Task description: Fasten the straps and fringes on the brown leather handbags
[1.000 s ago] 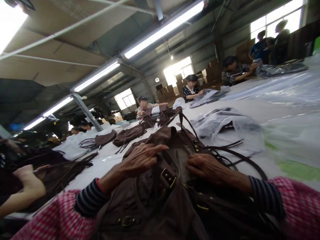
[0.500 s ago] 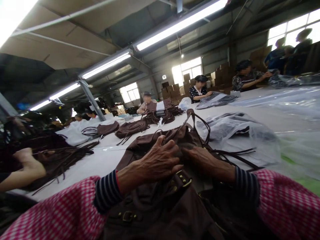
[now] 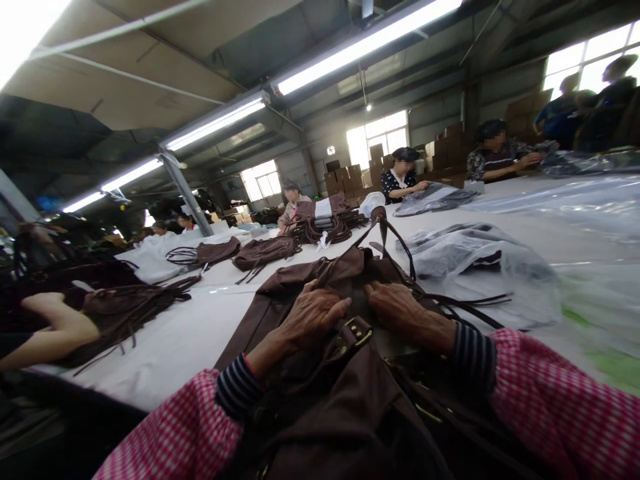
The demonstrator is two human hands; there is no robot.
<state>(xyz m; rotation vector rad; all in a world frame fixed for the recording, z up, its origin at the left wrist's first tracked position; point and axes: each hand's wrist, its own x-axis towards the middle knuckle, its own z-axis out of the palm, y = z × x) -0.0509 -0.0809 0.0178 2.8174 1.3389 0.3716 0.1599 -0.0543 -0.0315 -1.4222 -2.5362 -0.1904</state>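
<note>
Sleeves [image 3: 545,383] in pink-and-white check reach in from both sides over a dark brown bag [image 3: 320,417], which lies close to the wearer on the pale tabletop [image 3: 165,360]. The left hand [image 3: 316,313] bends its fingers down onto the bag, thumb stretched toward the other hand; its fingertips are too hidden to tell whether they grip. The right hand [image 3: 397,307], just beside it, has its fingers curled closed on the bag's material. A brass-coloured buckle [image 3: 356,335] sits below them, and a strap [image 3: 379,217] rises beyond. To the left, a co-worker's bare arm [image 3: 67,327] crosses near other brown goods. Farther off lie a plastic-wrapped item [image 3: 475,263], at right, and stacked brown bags [image 3: 325,217], with seated people [image 3: 400,181] behind.
</note>
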